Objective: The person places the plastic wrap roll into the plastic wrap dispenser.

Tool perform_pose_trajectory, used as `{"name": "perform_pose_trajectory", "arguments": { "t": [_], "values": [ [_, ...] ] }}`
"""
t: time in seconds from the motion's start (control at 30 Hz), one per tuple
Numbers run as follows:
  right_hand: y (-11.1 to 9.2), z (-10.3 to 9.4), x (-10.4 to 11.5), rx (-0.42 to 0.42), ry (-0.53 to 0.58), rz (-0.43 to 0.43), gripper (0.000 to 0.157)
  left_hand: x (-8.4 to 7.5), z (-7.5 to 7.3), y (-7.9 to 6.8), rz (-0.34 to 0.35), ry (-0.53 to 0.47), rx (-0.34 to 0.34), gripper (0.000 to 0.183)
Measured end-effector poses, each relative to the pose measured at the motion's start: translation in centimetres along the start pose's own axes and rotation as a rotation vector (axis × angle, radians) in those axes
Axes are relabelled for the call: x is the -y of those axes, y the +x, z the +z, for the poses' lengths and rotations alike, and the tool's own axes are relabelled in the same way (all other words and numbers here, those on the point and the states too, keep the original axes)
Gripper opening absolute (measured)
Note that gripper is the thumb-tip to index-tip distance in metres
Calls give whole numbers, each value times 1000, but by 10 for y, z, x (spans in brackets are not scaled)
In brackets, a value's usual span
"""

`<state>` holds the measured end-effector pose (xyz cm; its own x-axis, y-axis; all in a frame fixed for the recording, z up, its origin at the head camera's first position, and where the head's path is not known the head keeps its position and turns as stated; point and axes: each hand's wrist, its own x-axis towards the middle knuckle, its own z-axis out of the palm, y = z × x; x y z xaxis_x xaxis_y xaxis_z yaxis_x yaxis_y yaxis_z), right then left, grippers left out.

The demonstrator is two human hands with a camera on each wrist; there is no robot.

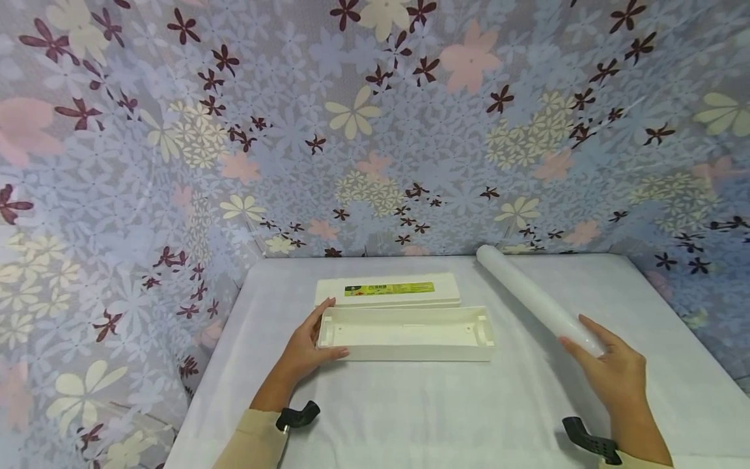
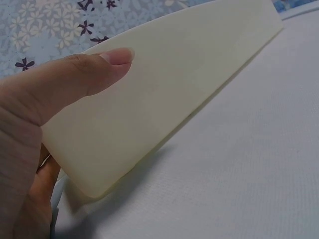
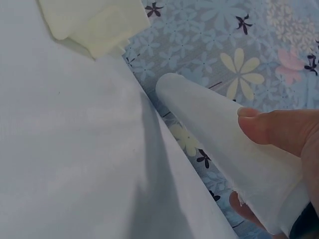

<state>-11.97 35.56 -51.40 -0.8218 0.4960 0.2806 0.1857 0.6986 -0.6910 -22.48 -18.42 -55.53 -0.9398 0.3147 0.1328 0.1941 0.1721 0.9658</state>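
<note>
A long cream plastic box, its top uncovered, lies on the table, and my left hand grips its left end. In the left wrist view the thumb presses the box's outer side wall. My right hand holds the near end of a long white roll of film, thumb on one side and fingers on the other. The roll slants up and away to the left, its shadow falling on the cloth. Behind the box lies a cream lid with a yellow-green label.
A white cloth covers the table. Flowered fabric hangs behind it and along both sides. A black wrist mount sits on my left sleeve, another by my right wrist.
</note>
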Motion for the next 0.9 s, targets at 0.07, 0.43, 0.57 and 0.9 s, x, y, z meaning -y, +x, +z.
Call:
{"name": "perform_pose_trajectory", "arguments": {
  "t": [0.07,0.43,0.57,0.9],
  "values": [
    [-1,1,3,0,11,13,66,0,-1,0,11,1,4,117],
    [0,2,16,29,21,32,69,-3,-1,-1,-7,-11,15,117],
    [1,0,19,39,38,44,69,-3,-1,-1,2,-15,23,117],
    [1,-4,25,13,67,61,67,-2,-1,-1,14,-23,26,116]
  ]
}}
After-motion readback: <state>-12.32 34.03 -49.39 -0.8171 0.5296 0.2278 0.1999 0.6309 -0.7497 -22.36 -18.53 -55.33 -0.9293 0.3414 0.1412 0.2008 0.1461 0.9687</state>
